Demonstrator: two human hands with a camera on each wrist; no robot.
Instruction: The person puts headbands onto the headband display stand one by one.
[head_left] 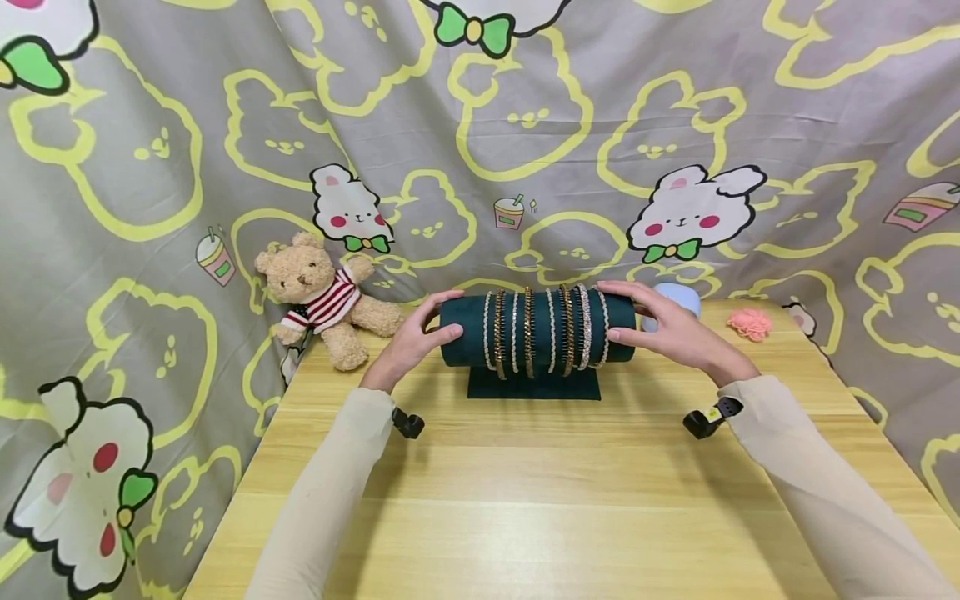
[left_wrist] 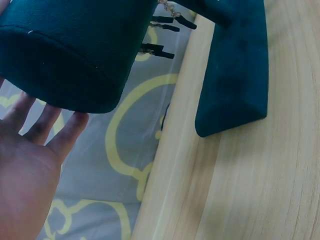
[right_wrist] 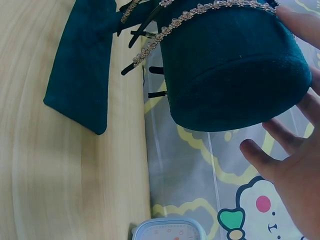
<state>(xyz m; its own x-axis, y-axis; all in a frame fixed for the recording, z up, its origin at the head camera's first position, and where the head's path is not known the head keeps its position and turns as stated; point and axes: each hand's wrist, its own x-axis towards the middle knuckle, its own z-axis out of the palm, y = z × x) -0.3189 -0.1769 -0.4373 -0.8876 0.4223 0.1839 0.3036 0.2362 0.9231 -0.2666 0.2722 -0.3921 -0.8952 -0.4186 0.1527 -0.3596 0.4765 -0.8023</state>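
A dark teal velvet headband stand (head_left: 467, 317), a horizontal roll on a flat base (head_left: 534, 385), stands toward the back of the table. Several beaded headbands (head_left: 529, 333), gold, white and silver, are arched side by side over the roll. My left hand (head_left: 408, 342) holds the roll's left end, thumb in front and fingers behind. At the opposite end my right hand (head_left: 678, 329) grips it the same way, its thumb close to the outermost headband. In the right wrist view, black tips of the headbands (right_wrist: 128, 69) stick out below the roll.
A teddy bear (head_left: 303, 279) in a striped sweater sits at the back left. Behind my right hand is a light blue clock-like object (right_wrist: 167, 231) with a dial. A pink fluffy scrunchie-like thing (head_left: 748, 324) lies at the back right. Patterned curtain (head_left: 420, 142) surrounds the wooden table (head_left: 517, 517).
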